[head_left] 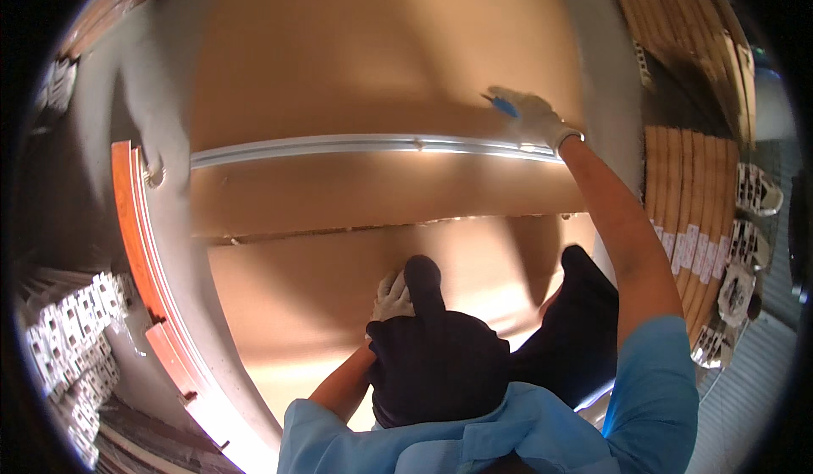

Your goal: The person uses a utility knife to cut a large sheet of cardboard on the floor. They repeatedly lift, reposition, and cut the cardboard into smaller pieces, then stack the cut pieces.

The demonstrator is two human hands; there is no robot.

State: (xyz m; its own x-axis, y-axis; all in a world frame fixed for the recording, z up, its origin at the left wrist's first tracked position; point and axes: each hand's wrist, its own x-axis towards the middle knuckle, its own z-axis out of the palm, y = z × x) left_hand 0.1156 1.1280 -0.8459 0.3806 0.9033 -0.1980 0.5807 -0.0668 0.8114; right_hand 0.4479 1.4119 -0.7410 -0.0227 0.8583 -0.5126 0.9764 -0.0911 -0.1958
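My right hand (536, 117), in a pale work glove, is closed round a slim blue pen-like tool (505, 106) with a dark tip pointing left. It is over the cardboard (381, 51), beside the right end of a long silvery metal profile (339, 145) that lies crosswise. I cannot make out whether the tool is a pen or a cutter. My left hand (391, 299), also gloved, lies with fingers stretched out on the nearer cardboard sheet (288, 288). My dark-clothed leg hides part of that hand.
An orange-brown profile (129, 212) lies along the left side. White-ended profiles (72, 338) are stacked beyond it. On the right stand bundles of long brown-wrapped pieces (690, 186), with more profile ends (749, 245) beside them. A ragged seam (339, 230) divides the cardboard sheets.
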